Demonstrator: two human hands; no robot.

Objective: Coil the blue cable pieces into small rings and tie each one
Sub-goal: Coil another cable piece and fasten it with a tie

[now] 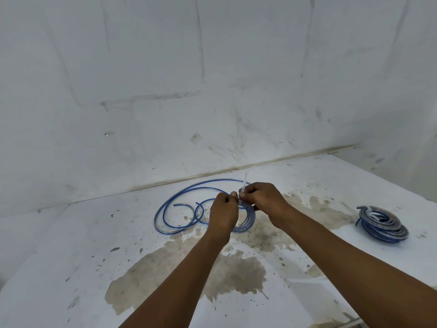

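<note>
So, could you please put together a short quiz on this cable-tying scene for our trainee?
1. True or false: the right hand pinches a white tie strip that sticks up above the coil in hand.
2. Multiple choice: where is the pile of finished rings? A) by the left hand B) far right on the table C) against the wall
3. Fill in: the loose blue cable lies to the ___ of the hands.

Key: 1 true; 2 B; 3 left
</note>
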